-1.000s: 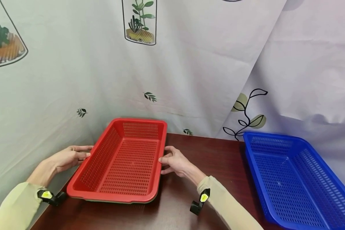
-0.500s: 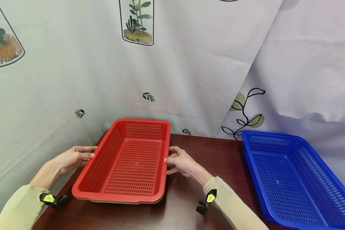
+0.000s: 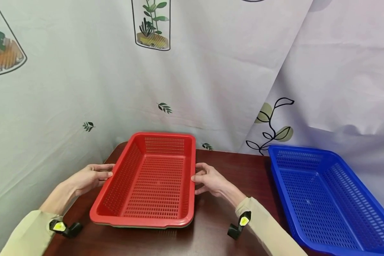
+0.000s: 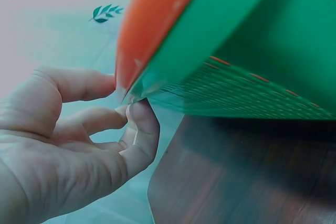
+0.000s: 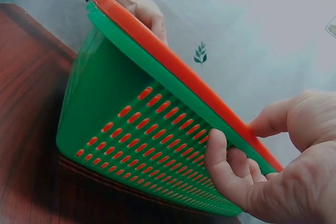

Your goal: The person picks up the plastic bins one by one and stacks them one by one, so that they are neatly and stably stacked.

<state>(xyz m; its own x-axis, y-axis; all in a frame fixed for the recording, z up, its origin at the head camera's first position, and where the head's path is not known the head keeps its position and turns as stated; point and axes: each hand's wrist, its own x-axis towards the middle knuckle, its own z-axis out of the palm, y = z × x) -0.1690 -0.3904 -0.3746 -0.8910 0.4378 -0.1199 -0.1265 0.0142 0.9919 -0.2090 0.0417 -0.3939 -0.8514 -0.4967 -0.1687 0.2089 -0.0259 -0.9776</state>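
Inner basket (image 3: 158, 185): red, slotted
Outer basket (image 5: 105, 72): green, slotted
Lone basket (image 3: 321, 209): blue, slotted
Tabletop (image 3: 236, 169): reddish-brown woodgrain
Backdrop cloth (image 3: 217, 71): whitish, leaf-printed
Sleeves (image 3: 267, 227): pale yellow

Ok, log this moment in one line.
red basket: nested in green basket; left hand: grips both, left side; right hand: grips both, right side; blue basket: untouched

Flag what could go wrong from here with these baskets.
1. Slip: the red basket sits nested in a green basket; if the right grip, pinching both rims, loosens, the green could drop.
2. Tilt: the left grip holds the opposite long side, so uneven lifting might tip both.
3. Bump: a blue basket stands to the right; moving that way could hit it.
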